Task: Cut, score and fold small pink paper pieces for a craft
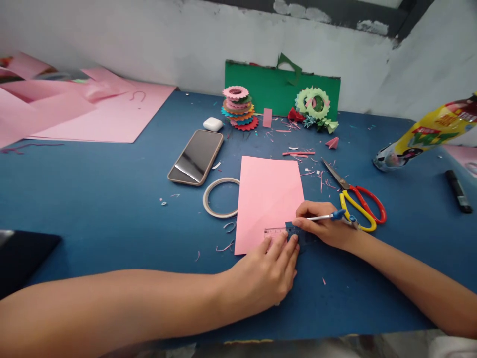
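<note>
A sheet of pink paper [270, 194] lies on the blue table in front of me. Across its lower right corner is a clear ruler [274, 231], partly past the paper's edge. My left hand [266, 271] rests with outstretched fingers, their tips pressing the ruler down; its thumb is hidden. At the paper's right edge, my right hand [330, 226] is closed around a pen [321, 217] with a blue end, close to the ruler. Its tip is hidden by the fingers. Scissors [359, 199] with red and yellow handles lie just beyond the right hand, blades parted.
A tape roll [220, 198] sits partly under the paper's left edge. Beyond are a phone [196, 157], an earbud case [213, 124], stacked paper rings [238, 108] and a green board [257, 79]. Rightward stand a leaning bottle [421, 134] and a black marker [458, 191]. Large pink sheets [122, 119] lie left.
</note>
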Motion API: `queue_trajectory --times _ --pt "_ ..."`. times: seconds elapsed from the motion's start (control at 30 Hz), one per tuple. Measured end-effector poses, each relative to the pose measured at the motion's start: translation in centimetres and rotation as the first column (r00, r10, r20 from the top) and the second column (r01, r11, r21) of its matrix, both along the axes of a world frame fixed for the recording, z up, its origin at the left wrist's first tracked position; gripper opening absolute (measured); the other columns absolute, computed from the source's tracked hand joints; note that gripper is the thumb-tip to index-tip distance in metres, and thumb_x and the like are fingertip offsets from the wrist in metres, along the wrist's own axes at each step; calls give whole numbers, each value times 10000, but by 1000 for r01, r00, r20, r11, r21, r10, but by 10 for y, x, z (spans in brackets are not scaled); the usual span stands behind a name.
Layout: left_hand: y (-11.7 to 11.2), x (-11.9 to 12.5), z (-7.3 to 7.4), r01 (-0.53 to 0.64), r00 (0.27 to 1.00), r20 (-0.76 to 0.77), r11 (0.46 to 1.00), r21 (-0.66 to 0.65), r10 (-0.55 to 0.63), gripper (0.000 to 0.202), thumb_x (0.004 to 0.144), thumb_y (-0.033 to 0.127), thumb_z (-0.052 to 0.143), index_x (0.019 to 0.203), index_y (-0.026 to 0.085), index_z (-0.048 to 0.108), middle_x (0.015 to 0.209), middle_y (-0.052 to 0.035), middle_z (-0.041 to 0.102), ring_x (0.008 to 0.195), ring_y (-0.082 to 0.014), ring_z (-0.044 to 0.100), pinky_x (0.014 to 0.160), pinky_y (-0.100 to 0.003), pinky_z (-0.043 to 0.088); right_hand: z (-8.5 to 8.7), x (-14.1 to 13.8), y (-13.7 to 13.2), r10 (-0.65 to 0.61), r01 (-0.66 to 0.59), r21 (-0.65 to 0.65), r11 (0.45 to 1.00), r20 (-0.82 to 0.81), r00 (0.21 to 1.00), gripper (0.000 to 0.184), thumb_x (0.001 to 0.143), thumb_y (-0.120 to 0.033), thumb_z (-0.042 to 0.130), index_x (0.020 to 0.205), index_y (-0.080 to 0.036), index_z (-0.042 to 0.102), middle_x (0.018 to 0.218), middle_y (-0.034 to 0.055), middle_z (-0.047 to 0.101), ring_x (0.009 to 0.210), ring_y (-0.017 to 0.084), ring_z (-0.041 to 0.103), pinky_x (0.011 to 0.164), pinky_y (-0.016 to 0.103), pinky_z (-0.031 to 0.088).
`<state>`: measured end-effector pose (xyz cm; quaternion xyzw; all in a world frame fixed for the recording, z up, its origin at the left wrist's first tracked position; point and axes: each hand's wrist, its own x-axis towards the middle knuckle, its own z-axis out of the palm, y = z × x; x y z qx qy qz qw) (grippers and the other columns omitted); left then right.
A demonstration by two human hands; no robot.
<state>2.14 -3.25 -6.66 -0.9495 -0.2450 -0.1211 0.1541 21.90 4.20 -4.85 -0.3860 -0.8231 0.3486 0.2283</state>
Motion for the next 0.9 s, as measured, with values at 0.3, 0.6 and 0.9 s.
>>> queue_trajectory --times 0.3,0.6,0.9 --pt "-22 -3 10 68 997 -36 997 -48 -69 382 927 261 413 1206 49 565 1247 -157 575 1098 -312 563 795 -382 495 4 9 -4 -33 30 -70 997 -42 999 373 955 -447 323 1066 -200 580 814 33 713 786 142 680 745 263 508" --pt "-27 -4 22 277 960 4 951 -140 -279 341 898 215 439 1162 59 587 1200 -171 606 1014 -266 610 689 -320 504 -5 -21 7 266 -320 106 942 351 898 509 833 -383 593 1252 -120 470 1368 192 446 1325 276 345 1098 489 264" --pt "-32 -6 24 111 993 -19 982 -153 -115 358 916 204 375 1197 93 567 1256 -125 576 1043 -271 599 798 -376 516 -3 -2 8 282 -354 106 929 414 865 445 878 -361 534 1269 -159 469 1388 134 440 1324 242 354 1111 488 251"
